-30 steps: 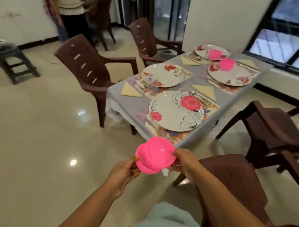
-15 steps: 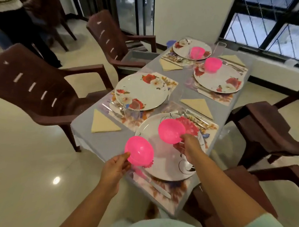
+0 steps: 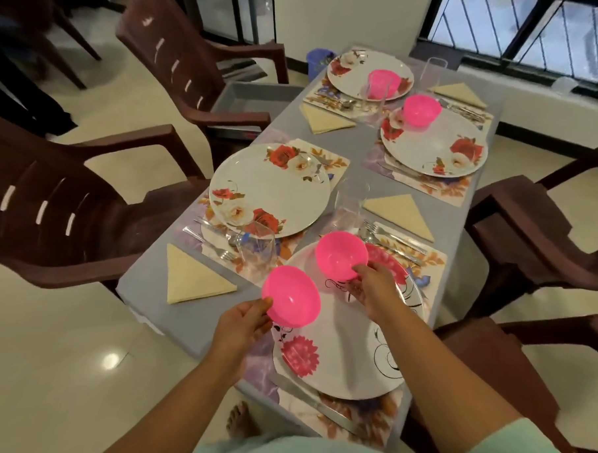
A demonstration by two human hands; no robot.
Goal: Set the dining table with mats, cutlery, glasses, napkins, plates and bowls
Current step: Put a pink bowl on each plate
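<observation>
My left hand (image 3: 243,321) holds a pink bowl (image 3: 292,295) by its rim over the near plate's left edge. My right hand (image 3: 373,289) pinches a second pink bowl (image 3: 341,255) above the far part of the near plate (image 3: 347,351), which lies on a floral mat. Whether this bowl touches the plate I cannot tell. The plate (image 3: 270,189) at the middle left has no bowl on it. Two far plates each carry a pink bowl (image 3: 421,110) (image 3: 382,82). Clear glasses (image 3: 257,248) (image 3: 350,203), yellow napkins (image 3: 192,276) and cutlery (image 3: 389,239) lie by the mats.
Brown plastic chairs stand on both sides: two at the left (image 3: 52,202) (image 3: 194,71), two at the right (image 3: 544,230). A grey tray (image 3: 252,97) rests on the far left chair's arms. The grey table (image 3: 151,285) ends near my body. A barred window is at the far right.
I have come closer to the table. The two stacked bowls were parted, one in each hand, and my right hand has carried its bowl forward and lower over the near plate.
</observation>
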